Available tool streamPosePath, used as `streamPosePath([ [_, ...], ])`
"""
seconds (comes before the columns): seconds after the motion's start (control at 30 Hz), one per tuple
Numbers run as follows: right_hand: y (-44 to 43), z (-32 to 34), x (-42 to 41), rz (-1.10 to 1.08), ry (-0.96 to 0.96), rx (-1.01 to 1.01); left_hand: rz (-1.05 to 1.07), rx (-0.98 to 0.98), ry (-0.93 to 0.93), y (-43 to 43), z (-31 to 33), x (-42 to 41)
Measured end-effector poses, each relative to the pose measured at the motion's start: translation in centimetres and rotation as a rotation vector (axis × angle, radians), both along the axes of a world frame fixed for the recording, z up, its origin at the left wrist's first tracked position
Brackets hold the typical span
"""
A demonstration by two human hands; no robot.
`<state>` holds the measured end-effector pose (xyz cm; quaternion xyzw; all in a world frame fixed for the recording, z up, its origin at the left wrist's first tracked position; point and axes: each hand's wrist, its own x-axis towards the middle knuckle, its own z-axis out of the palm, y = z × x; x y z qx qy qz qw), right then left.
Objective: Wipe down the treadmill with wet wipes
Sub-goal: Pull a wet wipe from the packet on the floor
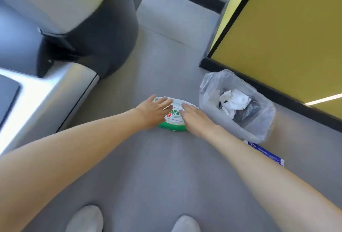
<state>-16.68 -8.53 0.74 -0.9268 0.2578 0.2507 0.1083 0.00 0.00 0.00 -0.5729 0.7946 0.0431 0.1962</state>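
At frame centre the wipes pack [173, 120] lay directly under both grips: left hand [153, 110] and right hand [196, 118] rested flat, fingers uncurled.

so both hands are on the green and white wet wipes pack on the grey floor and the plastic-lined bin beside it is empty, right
Not quite: the bin is not empty. The head view shows crumpled white paper inside the plastic-lined bin. The rest stands: the left hand and right hand both rest on the green and white wet wipes pack on the grey floor.
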Motion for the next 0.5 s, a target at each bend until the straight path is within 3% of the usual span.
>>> streamPosePath([
  [0.13, 0.7, -3.8, 1.2, 0.079, -0.122, -0.044, 0.035, -0.118, -0.018, -0.3, -4.8, -0.1],
  [0.23, 1.2, -5.5, 0.8, 0.200, -0.135, -0.107, 0.024, -0.229, 0.079, 0.4, -7.7, 0.6],
  [0.3, 0.6, -6.0, 0.4, 0.161, -0.208, -0.120, 0.044, -0.318, 0.181, 0.4, -8.0, 1.1],
  [0.4, 0.5, -6.6, 0.1, 0.080, -0.239, -0.078, 0.212, -0.195, 0.407, -0.1, -7.6, 0.6],
  [0.5, 1.0, -6.8, 0.1, 0.117, -0.230, -0.150, 0.347, -0.082, 0.411, -0.3, -7.4, 0.0],
])
